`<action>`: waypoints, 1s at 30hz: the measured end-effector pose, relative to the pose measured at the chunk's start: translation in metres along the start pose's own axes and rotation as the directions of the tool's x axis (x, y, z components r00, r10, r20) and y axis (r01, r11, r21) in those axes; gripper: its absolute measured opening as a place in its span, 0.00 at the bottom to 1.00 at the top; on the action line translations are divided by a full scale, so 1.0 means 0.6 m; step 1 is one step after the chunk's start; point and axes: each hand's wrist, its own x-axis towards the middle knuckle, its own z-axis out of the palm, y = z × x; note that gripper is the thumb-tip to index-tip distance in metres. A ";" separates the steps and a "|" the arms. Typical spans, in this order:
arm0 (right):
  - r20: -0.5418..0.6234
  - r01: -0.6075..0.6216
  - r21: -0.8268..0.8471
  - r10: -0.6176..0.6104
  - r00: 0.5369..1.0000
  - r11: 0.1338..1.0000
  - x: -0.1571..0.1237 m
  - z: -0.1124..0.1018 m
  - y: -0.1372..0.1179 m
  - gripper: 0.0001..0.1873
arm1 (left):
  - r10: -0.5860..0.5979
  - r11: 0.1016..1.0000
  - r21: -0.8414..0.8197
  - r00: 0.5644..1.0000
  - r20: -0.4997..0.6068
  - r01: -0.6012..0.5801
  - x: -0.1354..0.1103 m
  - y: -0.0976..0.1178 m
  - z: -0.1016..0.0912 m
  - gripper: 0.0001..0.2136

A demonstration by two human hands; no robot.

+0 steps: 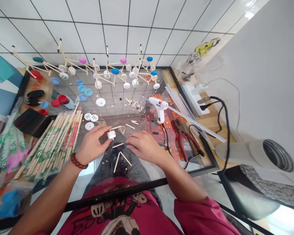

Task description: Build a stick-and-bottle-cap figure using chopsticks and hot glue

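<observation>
My left hand [93,143] pinches a small white bottle cap [111,134] with a thin wooden stick through it, held just above the glass table [205,163]. My right hand [143,145] lies palm down beside it, its fingertips pressed on a short wooden stick [118,145]. Two more sticks [120,159] lie crossed in a V just below both hands. A bead bracelet [78,162] circles my left wrist.
A white glue gun [159,107] stands right of my hands, red pliers [186,140] and clear glue sticks [188,114] beyond it. Packs of wrapped chopsticks [54,140] lie left. Stick-and-cap models [107,71] line the back; loose coloured caps [84,93] and a power strip [193,96] too.
</observation>
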 end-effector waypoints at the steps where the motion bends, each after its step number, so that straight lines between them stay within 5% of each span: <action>1: -0.015 0.002 -0.012 -0.002 1.000 1.000 0.002 0.006 -0.002 0.04 | 0.000 1.000 0.000 1.000 0.001 0.000 0.000 0.000 0.000 0.19; 7: -0.026 0.053 -0.078 -0.055 0.998 0.996 0.018 0.039 -0.012 0.06 | 0.016 1.000 -0.017 1.000 0.004 -0.015 0.002 -0.001 0.001 0.15; 13: -0.085 -0.062 -0.069 0.056 0.995 0.996 0.017 0.027 -0.002 0.08 | 0.022 0.999 -0.043 0.999 0.030 -0.020 0.003 0.004 -0.004 0.14; 20: -0.055 0.027 -0.040 -0.029 0.998 0.999 0.015 0.032 -0.001 0.07 | 0.021 0.997 -0.075 0.998 0.065 -0.016 0.004 0.012 -0.013 0.17; 24: -0.058 -0.007 -0.114 0.000 0.998 0.993 0.018 0.038 -0.008 0.08 | 0.010 0.995 -0.096 0.999 0.053 -0.004 0.005 0.013 -0.014 0.15; 30: -0.096 -0.079 -0.007 0.078 0.992 0.997 0.018 0.042 -0.005 0.07 | -0.003 0.995 -0.098 0.999 0.053 0.008 0.006 0.012 -0.014 0.12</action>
